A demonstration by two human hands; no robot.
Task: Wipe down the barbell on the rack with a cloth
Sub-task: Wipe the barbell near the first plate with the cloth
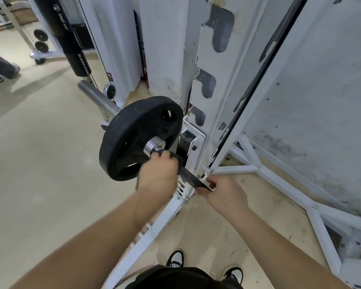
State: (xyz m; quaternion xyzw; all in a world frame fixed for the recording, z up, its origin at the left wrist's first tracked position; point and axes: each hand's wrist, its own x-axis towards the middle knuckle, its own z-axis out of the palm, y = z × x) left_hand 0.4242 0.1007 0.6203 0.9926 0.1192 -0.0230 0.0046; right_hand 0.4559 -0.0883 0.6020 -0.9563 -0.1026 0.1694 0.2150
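Barbell (154, 146) sits low on the white rack (213, 80), its chrome collar just beside the upright's lowest bracket. The sleeve runs away to your upper left. One black weight plate (131, 130) is loaded on the sleeve, hard against the collar.

Dark cloth (193, 180) is pulled into a taut strip between your hands. One end is bunched against the underside of the collar, the other reaches toward the rack's foot.

Your left hand (157, 174) has its fingers curled round the bunched end, holding it on the bar next to the plate. Your right hand (223, 195) pinches the far end of the strip between thumb and fingers, close to the base of the upright.

Notched slots climb the upright above the bar. A black padded bag (65, 34) hangs at upper left, with small black discs on a white frame near it. Someone else's leg and shoe (0, 67) show at the left edge. Your own shoes (175, 259) stand on the tan floor by the rack's angled brace.
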